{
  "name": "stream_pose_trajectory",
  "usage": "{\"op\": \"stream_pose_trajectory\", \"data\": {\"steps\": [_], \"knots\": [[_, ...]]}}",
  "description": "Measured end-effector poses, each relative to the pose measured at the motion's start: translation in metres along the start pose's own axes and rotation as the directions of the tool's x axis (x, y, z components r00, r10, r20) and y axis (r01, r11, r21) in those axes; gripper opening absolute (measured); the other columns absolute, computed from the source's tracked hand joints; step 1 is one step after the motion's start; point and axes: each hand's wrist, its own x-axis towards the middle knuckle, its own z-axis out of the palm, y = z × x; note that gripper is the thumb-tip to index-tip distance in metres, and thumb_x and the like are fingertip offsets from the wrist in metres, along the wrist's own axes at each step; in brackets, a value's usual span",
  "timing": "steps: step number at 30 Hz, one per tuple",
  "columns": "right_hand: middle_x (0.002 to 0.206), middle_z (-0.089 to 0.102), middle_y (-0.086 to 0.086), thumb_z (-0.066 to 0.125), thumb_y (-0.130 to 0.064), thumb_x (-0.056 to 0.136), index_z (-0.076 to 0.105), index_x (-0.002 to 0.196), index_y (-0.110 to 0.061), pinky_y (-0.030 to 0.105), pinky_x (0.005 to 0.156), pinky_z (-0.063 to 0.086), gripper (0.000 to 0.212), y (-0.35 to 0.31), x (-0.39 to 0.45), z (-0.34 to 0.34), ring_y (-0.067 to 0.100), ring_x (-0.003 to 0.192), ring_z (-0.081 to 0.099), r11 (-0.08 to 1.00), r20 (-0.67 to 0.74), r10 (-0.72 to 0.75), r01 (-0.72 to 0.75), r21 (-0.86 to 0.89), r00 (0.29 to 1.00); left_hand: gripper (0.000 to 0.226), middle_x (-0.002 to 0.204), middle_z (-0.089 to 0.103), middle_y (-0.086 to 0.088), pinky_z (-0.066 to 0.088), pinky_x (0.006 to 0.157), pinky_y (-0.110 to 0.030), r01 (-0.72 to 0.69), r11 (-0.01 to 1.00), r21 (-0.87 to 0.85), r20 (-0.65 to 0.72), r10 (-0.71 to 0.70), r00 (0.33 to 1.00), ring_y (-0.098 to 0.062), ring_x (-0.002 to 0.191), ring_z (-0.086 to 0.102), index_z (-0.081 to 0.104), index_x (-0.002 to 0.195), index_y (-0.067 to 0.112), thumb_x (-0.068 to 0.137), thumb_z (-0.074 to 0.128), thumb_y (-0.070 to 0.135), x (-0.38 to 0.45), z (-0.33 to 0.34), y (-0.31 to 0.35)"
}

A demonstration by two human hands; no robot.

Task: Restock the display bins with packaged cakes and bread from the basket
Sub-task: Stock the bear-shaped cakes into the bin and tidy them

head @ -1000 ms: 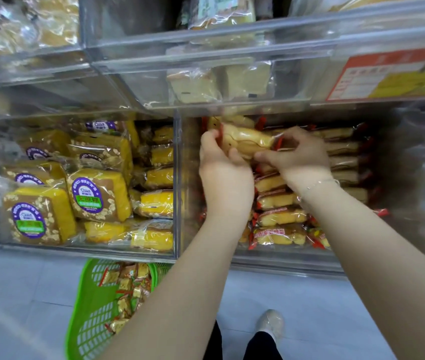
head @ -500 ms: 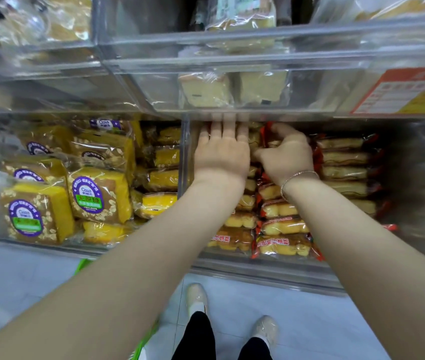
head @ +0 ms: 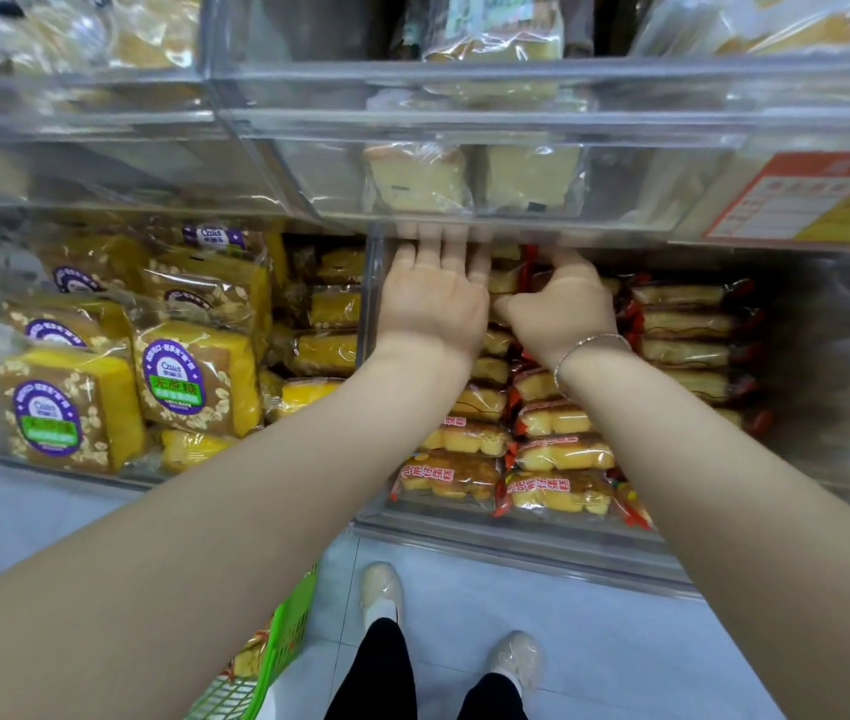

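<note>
Where red-edged glossy cakes [head: 558, 491] stack: left hand [head: 433, 298] flat, right hand [head: 563, 309] seemingly gripping one.

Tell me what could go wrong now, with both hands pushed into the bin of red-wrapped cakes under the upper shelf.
1. The left hand presses flat and the right hand curls among the red-wrapped cakes; hard pushing could squash them.
2. The fingertips sit under the clear upper bin, so lifting up may knock the knuckles.
3. The green basket stands beside the shoes; stepping back could trip over it.
</note>
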Motion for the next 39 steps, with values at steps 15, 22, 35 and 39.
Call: {"op": "stream_pose_trajectory", "data": {"steps": [15, 22, 35, 39], "knots": [[0.124, 0.055, 0.004, 0.069, -0.031, 0.08, 0.044, 0.133, -0.02, 0.025, 0.085, 0.038, 0.061, -0.006, -0.013, -0.009, 0.027, 0.118, 0.051, 0.995, 0.044, 0.051, -0.048, -0.085, 0.998, 0.063, 0.157, -0.01, -0.024, 0.024, 0.113, -0.04, -0.113, 0.965, -0.237, -0.054, 0.103, 0.993, -0.032, 0.147, 0.002, -0.005, 0.149, -0.002, 0.089, 0.012, 0.005, -0.064, -0.008, -0.004], [0.068, 0.066, 0.002, 0.053, -0.002, 0.077, 0.065, 0.072, -0.021, 0.021, 0.048, 0.048, 0.023, -0.049, -0.151, 0.006, 0.018, 0.06, 0.061, 0.925, 0.074, -0.249, 0.214, 0.314, 0.966, 0.015, 0.074, 0.057, 0.016, 0.036, 0.051, -0.01, -0.212, 0.549, -0.809, -0.396, -0.242, 0.886, 0.0, 0.054, 0.046, 0.061, 0.089, 0.028, 0.088, 0.048, 0.02, -0.216, 0.041, -0.111], [0.116, 0.064, 0.016, 0.054, -0.013, 0.087, 0.059, 0.113, -0.009, 0.032, 0.087, 0.046, 0.028, 0.078, -0.247, 0.436, 0.033, 0.108, 0.059, 0.864, 0.897, 0.175, 0.373, -0.337, 0.407, 0.014, 0.093, 0.068, -0.024, 0.051, 0.078, -0.042, 0.902, -0.238, -0.361, 0.839, -0.505, 0.203, -0.039, 0.092, 0.065, 0.065, 0.099, 0.007, 0.092, 0.053, 0.009, -0.383, 0.462, -0.236], [0.125, 0.055, 0.021, 0.051, -0.01, 0.087, 0.041, 0.134, -0.011, 0.034, 0.089, 0.044, 0.048, 0.155, -0.222, 0.527, 0.036, 0.115, 0.054, 0.608, 0.876, 0.228, 0.641, -0.469, 0.426, 0.032, 0.116, 0.065, -0.016, 0.048, 0.09, -0.037, 0.925, 0.091, -0.369, 0.811, -0.455, 0.368, -0.034, 0.109, 0.06, 0.061, 0.12, 0.016, 0.088, 0.055, 0.017, -0.37, 0.555, -0.225]]}}
